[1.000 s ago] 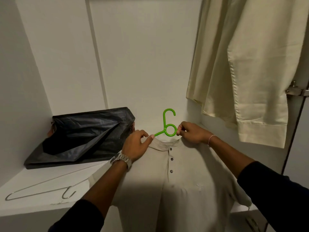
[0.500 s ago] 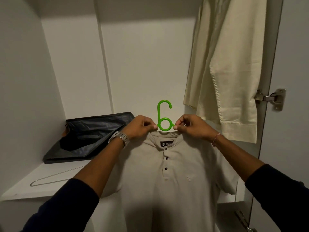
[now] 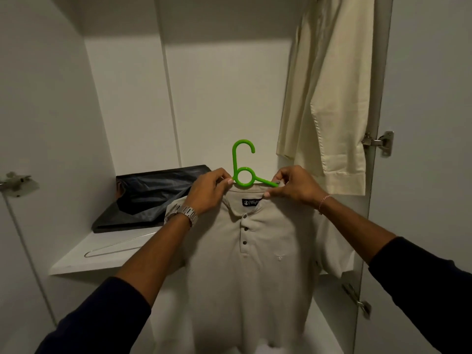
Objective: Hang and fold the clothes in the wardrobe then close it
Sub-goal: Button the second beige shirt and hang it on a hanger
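A beige polo shirt [image 3: 245, 277] hangs on a green plastic hanger [image 3: 241, 169], held up in front of the open wardrobe. My left hand [image 3: 207, 192] pinches the collar and hanger just left of the hook. My right hand [image 3: 293, 187] pinches the collar and the hanger's arm on the right side. The hook points upward, free of any rail. The shirt's buttons face me and its lower part drops out of view.
A cream garment [image 3: 329, 98] hangs at the upper right inside the wardrobe. A dark folded bag [image 3: 150, 198] and a wire hanger [image 3: 120, 247] lie on the white shelf [image 3: 84, 264]. The door [image 3: 429, 123] with hinges stands open at right.
Both hands have lifted the shirt on the green hanger up off the shelf and higher in front of the wardrobe. The collar now sits square on the hanger.
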